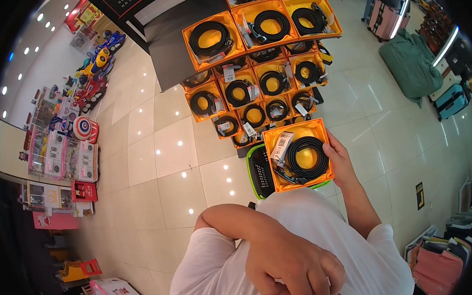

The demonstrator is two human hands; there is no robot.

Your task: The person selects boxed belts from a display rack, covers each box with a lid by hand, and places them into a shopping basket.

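My right hand point(339, 161) grips the right edge of an open orange box point(300, 185), its thumb over the rim and the other fingers hidden beneath. Inside the box lies a coiled black belt point(322, 164) on a yellow lining, with a white tag point(282, 146) at its upper left. Close to the camera, my left hand point(295, 267) is raised in front of my chest. Its fingers are curled inward, and whatever the fingertips hold or touch is hidden. Behind the box shows a black basket point(258, 173) with a green rim.
Ahead rises a tiered display of orange boxes point(209, 39) holding coiled belts. At the left stand game machines point(54, 149) and ride-on toy cars point(90, 93). A green covered bundle point(410, 66) and suitcases point(451, 101) are on the right, with folded clothes point(439, 259) at the lower right.
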